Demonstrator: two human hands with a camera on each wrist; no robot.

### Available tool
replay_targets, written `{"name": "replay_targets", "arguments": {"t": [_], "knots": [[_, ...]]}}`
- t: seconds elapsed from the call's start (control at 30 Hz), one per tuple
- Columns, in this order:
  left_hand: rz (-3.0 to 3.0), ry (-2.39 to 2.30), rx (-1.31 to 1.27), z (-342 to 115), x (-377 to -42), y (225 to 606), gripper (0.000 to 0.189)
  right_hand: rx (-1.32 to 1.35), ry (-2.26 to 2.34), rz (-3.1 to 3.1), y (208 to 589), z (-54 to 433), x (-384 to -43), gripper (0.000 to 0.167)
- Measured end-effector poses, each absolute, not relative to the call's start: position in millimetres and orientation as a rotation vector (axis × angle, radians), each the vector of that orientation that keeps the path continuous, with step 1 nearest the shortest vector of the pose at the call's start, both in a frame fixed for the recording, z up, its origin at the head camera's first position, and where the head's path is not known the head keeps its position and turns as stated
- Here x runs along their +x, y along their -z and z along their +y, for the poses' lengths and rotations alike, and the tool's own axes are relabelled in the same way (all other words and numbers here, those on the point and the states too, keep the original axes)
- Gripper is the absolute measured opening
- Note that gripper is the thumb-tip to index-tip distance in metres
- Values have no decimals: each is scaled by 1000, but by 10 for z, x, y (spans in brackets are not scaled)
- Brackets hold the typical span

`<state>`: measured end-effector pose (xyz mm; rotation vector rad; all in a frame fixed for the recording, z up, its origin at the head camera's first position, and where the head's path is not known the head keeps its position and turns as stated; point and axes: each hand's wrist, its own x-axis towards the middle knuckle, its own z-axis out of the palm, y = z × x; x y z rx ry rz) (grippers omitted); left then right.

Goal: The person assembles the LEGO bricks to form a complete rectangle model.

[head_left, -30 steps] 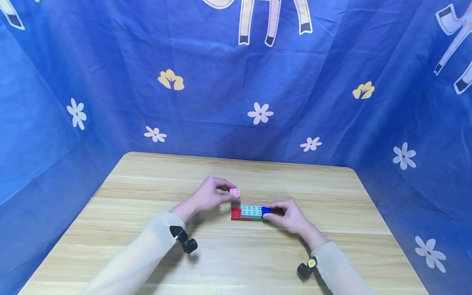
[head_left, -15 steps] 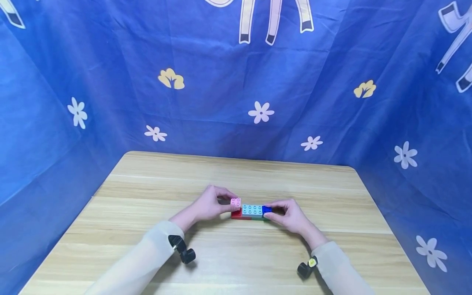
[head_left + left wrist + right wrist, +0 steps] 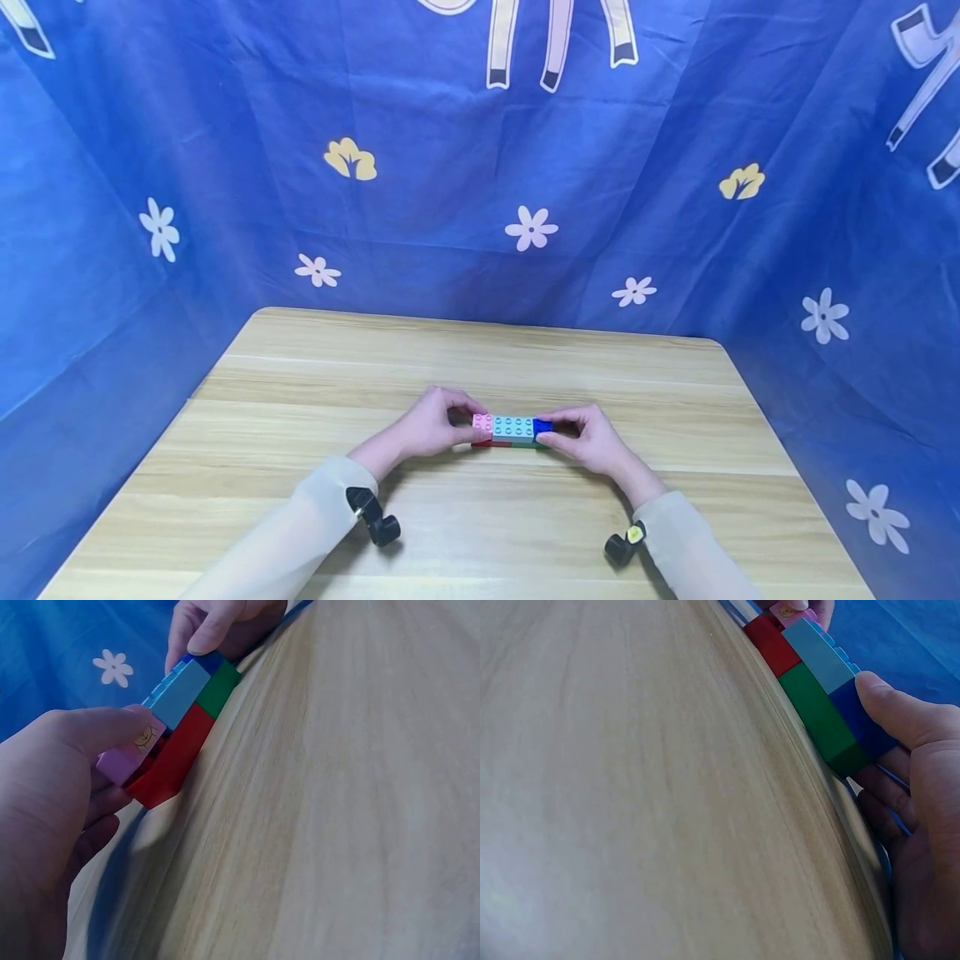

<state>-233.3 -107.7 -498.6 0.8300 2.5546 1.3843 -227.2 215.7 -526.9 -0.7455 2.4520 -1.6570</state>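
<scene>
My left hand (image 3: 431,423) pinches a pink building brick (image 3: 129,756) between thumb and fingers, at the left end of a low brick row. The pink brick sits tilted over the red brick (image 3: 176,757), with a dark gap under part of it in the left wrist view. A light blue brick (image 3: 513,427) spans the seam of the red brick and the green brick (image 3: 817,720). At the other end my right hand (image 3: 592,440) grips the dark blue brick (image 3: 861,720), which sits on the green one. The fingers' far sides are partly hidden.
The bricks rest on a wood-grain table (image 3: 465,525). Behind it and at both sides hangs a blue cloth (image 3: 450,192) with flowers and animal legs printed on it. A small black camera is strapped at each wrist.
My left hand has brought the pink brick down and toward me, from above and behind the row onto the red brick's left end. The right hand has stayed on the dark blue brick.
</scene>
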Motion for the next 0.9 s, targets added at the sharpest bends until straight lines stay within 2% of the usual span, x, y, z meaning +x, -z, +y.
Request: {"name": "replay_targets", "arguments": {"t": [0.9], "knots": [[2658,-1352,857,-1021,-2283,5014,32,-756,1635,2488,5274,2184,-2259,27]]}}
